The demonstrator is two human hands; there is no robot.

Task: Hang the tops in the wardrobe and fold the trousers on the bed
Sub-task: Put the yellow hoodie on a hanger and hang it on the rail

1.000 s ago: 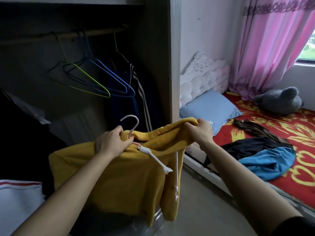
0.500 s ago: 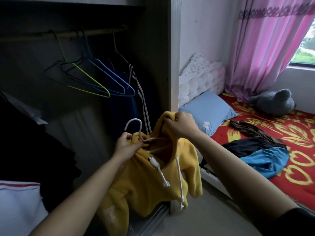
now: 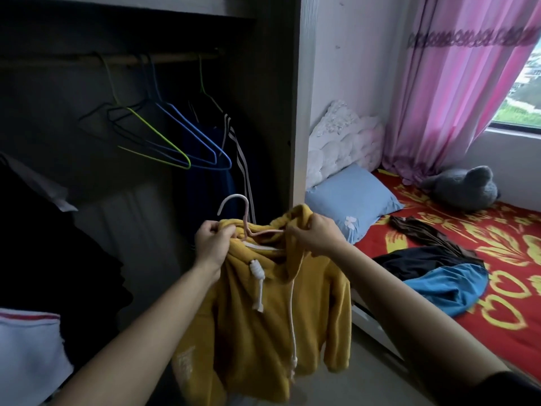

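The yellow hoodie (image 3: 263,312) hangs low at 6 o'clock, in front of the open wardrobe, and seems to be at the stage of being seated on its pink hanger (image 3: 234,197). The left hand (image 3: 215,244) pinches the neckline together with the hanger's neck. The right hand (image 3: 314,237) is curled round a bunch of hood at the other shoulder. To do this well, spread the hood side out over the hanger's arm so both shoulders sit evenly. Then lift by the hook alone to the wooden rail (image 3: 123,58) at 10 o'clock, aiming for the gap beside the empty wire hangers (image 3: 175,142). The hoodie is thick, fleecy mustard cloth with a crumpled hood. Two white drawstrings (image 3: 259,288) dangle down its front, one of them knotted, and its sleeves hang limp. Dark and blue garments (image 3: 433,265) wait on the bed (image 3: 512,253) at 3 o'clock.
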